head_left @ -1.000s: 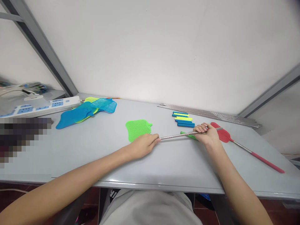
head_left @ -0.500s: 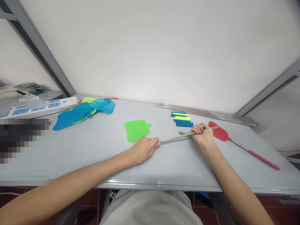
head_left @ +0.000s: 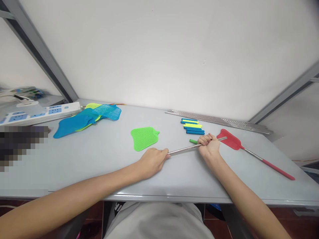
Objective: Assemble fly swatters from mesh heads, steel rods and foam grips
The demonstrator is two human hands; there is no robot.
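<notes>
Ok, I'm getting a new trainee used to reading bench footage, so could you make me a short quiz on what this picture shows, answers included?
1. True or false: the left hand and the right hand grip the same metal rod.
2. Which swatter head lies nearest the left hand?
a) the blue head
b) the green head
c) the red head
3. Fill in: between the blue and yellow tubes and the wall lies a bundle of ____.

Key: 1. True. 2. b. 3. Thin metal rods.
</notes>
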